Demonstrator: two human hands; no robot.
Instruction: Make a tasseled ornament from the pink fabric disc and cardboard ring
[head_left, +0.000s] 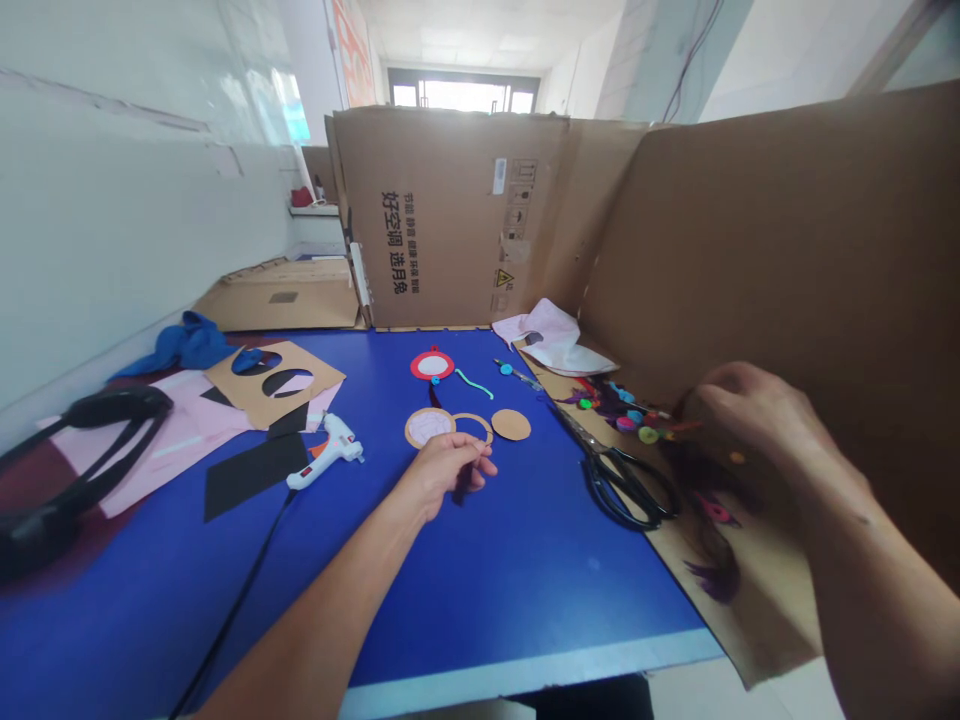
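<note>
My left hand (448, 472) hangs over the blue table, pinching a dark purple feather (463, 486) between its fingers. Just beyond it lie a cardboard ring backed with pink paper (430, 428), a bare cardboard ring (473, 430) and a cardboard disc (511, 424). A red ring with a white centre (432, 365) sits further back. At the right, my right hand (750, 415) curls above a cardboard sheet (742, 590) scattered with colourful beads (626, 410) and dark feathers (712, 560). Its fingers hide whatever lies beneath them.
Black scissors (622, 482) lie at the table's right edge. A white glue gun (330, 452) with a black cord sits left of centre, near black paper (255, 475), pink paper (172, 440) and a cardboard stencil (274, 382). Cardboard walls (772, 240) rise behind and right.
</note>
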